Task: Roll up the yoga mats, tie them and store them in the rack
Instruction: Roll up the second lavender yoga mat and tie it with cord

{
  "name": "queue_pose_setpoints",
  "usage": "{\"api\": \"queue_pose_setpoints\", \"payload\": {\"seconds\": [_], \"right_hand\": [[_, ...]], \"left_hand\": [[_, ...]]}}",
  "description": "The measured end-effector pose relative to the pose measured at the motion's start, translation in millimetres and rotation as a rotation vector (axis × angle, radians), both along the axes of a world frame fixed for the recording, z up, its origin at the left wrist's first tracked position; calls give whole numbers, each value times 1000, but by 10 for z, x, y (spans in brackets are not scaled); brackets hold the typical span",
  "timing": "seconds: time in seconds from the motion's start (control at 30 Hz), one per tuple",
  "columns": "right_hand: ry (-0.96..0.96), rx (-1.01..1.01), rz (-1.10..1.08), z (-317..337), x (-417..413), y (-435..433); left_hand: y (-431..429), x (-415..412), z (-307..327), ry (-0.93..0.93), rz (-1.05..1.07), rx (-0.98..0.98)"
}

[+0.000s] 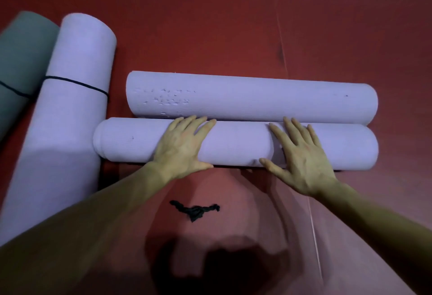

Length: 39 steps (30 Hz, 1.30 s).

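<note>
Red floor (257,25) all round, no rack in view. Biggest thing on it is the tied mat (77,119), lilac, lying lengthwise at the left w/ a black band (77,83) round its middle. It looks done. The grey mat (21,60) lies just beside it at the far left, also rolled and banded.

Centre: the far roll (257,100), lilac, lies crosswise w/ scuff marks on its left part and no tie on it. The near roll (233,145), also lilac, lies against its near side, touching along the length. Can't tell if they are two mats or two ends of one. The near roll's left end sticks out unevenly, layers stepped like a telescope.

Left hand (182,147) and right hand (301,159) both lie flat on top of the near roll, fingers straight and spread, pressing down and gripping nothing. Left sits approx mid-left, right mid-right.

The cord (195,210), black and bunched, lies loose on the floor just in front of the person, btwn the forearms.

My read: rolling is about finished and tying comes next. To do it well, press evenly w/ both palms so the roll stays tight, tap the stepped left end flush, then hold w/ one hand while the other fetches the cord. Letting go w/ both risks the roll springing loose. Wrap at the middle, as on the tied mat.
</note>
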State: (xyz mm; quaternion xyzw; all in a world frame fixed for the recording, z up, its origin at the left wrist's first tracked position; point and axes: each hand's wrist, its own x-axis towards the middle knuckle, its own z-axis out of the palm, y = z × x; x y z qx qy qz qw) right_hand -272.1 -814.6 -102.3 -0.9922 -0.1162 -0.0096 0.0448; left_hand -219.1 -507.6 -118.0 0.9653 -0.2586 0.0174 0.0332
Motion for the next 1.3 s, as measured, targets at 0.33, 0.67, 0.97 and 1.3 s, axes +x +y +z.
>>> {"api": "queue_pose_setpoints", "payload": {"seconds": [0.33,0.67,0.97,1.3], "right_hand": [[76,-39,14,43,-276,67],[140,-28,-37,124,-67,79],[158,-86,-27,39,-199,119],[211,-58,-95,185,328,159]], "left_hand": [[135,-380,58,-51,-118,-53],[98,-352,160,222,-66,58],[19,-67,182,195,-14,4],[22,-101,174,215,52,51]]}}
